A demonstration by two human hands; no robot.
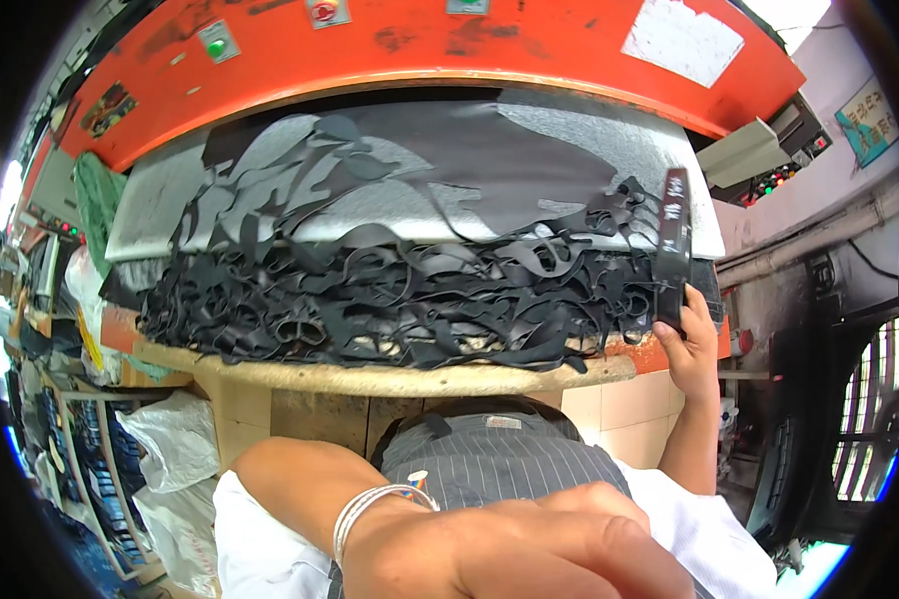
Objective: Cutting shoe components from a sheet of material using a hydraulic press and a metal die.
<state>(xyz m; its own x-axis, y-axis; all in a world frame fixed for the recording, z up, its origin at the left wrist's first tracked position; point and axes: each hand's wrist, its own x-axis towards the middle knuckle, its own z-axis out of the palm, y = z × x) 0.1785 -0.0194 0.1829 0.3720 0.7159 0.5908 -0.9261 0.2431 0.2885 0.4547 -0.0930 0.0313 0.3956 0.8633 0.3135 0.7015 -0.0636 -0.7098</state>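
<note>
My right hand (pixel 691 339) grips the lower end of a long, narrow black cutting die (pixel 675 240) with pale marks on its side. The die stands up at the right end of the work surface, seen nearly edge-on. Close to the camera at the bottom, my left hand (pixel 529 549) shows its back, with a silver bangle at the wrist. Its fingers are curled together; their tips are out of sight, as is anything in them. Beyond both hands lies a dark grey sheet of material (pixel 469 150) with cut-out gaps, on a pale board (pixel 140 215).
Tangled black offcuts (pixel 400 295) are heaped along the front of the board, behind a worn pale edge rail (pixel 390 377). An orange-red machine beam (pixel 410 50) with buttons spans the back. Plastic bags (pixel 175 439) and a rack stand at the left; pipes run at the right.
</note>
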